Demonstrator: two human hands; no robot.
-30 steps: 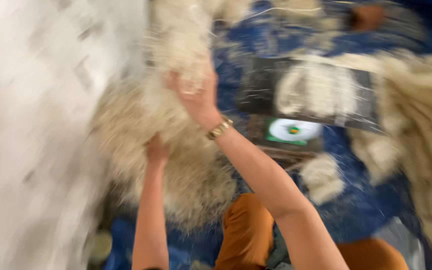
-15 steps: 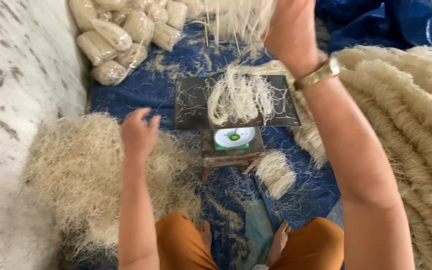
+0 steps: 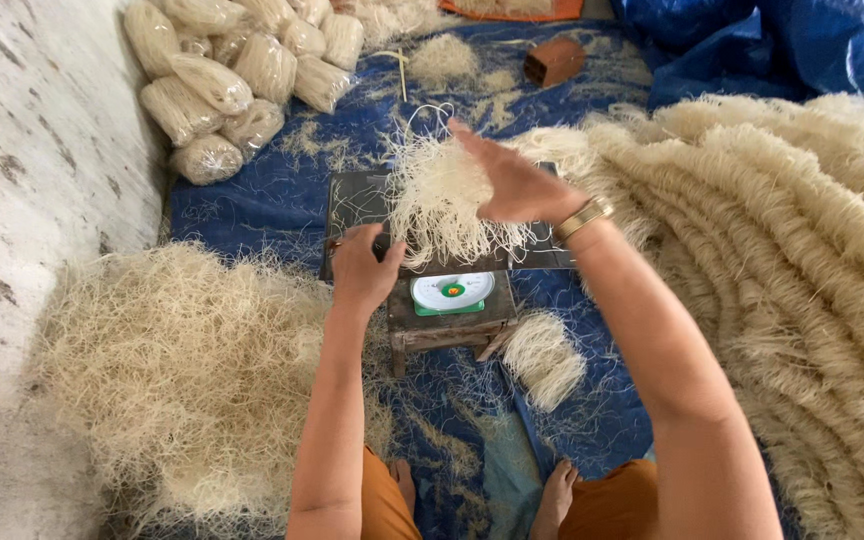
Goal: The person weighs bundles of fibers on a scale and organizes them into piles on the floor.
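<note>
We see a pale, tangled bunch of noodles lying on the dark tray of a small scale. Our right hand rests on the bunch's right side, fingers spread flat. Our left hand curls over the tray's near left edge. Loose noodles crowd the left of the blue tarp; folded noodle rows crowd the right.

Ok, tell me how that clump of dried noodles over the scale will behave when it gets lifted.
The noodle clump probably stays light and springy: its thin strands are tangled and airy. It likely sheds, since loose strands dangle beneath the right hand and bits litter the blue tarp. Strands look brittle, so squeezing may snap them. The left hand rests at the scale's tray.
</note>
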